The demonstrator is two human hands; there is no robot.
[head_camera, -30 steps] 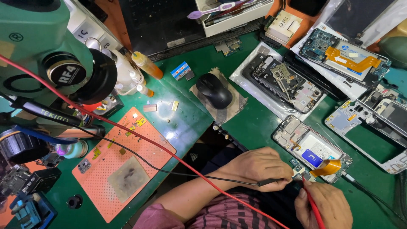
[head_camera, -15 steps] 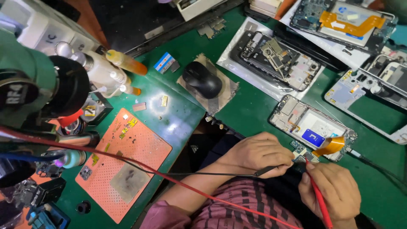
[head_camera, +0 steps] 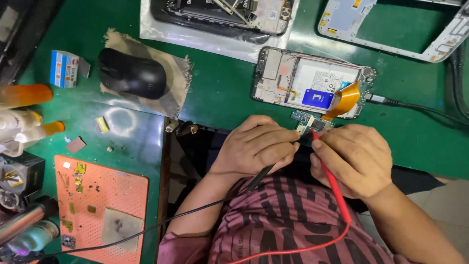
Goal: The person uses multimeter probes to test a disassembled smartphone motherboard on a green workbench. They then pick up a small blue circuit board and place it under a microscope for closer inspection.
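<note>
My left hand point(head_camera: 256, 145) grips a black test probe point(head_camera: 266, 172) whose tip points at a small circuit board point(head_camera: 309, 121). My right hand point(head_camera: 352, 159) holds a red test probe point(head_camera: 332, 182), its tip at the same board. The board hangs by an orange flex cable point(head_camera: 345, 99) from an opened phone point(head_camera: 305, 83) lying back-up on the green mat point(head_camera: 220, 98). A black cable point(head_camera: 410, 105) plugs into the phone's right end.
A black mouse point(head_camera: 132, 73) rests on a cloth pad at upper left. An orange work mat point(head_camera: 100, 208) with small parts lies lower left, beside bottles point(head_camera: 24, 95) and tools. Another opened phone point(head_camera: 220, 12) and a phone frame point(head_camera: 395, 24) lie along the top.
The view has swung down and closer to my hands. Both probes stay at the small board, and the microscope at left has dropped out of view.
</note>
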